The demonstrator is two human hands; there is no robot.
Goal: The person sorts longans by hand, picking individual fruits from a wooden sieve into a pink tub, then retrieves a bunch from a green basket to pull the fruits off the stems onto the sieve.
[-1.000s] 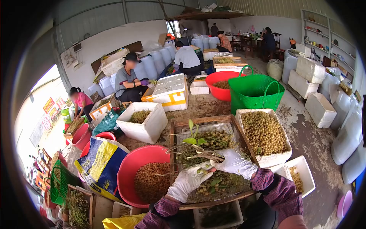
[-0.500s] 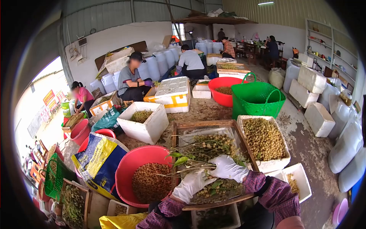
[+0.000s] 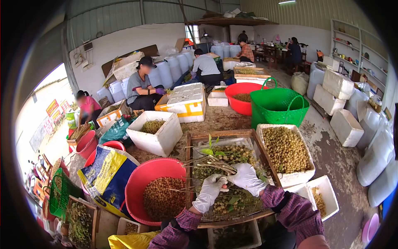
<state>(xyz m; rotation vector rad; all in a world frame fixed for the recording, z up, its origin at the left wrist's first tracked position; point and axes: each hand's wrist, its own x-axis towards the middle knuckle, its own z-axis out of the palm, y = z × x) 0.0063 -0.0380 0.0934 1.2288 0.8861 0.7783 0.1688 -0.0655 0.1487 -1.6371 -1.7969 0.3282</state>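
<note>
Both my hands wear white gloves and work over a wooden-framed mesh sieve (image 3: 265, 154). My right hand (image 3: 247, 179) is closed round the ends of a bundle of cut twigs (image 3: 215, 165), whose stems point left and carry green leaves. Just below the bundle, my left hand (image 3: 209, 193) has its fingers curled in. Something small and brownish shows at its fingertips, too small to name. Loose round yellow-brown fruits (image 3: 226, 200) on stems lie with leaves on the mesh around both hands.
Left of the sieve is a red tub (image 3: 134, 186) of loose fruits; to the right stands a white foam box (image 3: 292, 179) full of them. A green basket (image 3: 277, 117) sits beyond. Under the sieve is another foam box (image 3: 258, 238). Several people sit farther back.
My left hand has come off the twigs and drawn slightly lower. The twig bundle has shifted up, its leaves now pointing upward, while my right hand stays on it.
</note>
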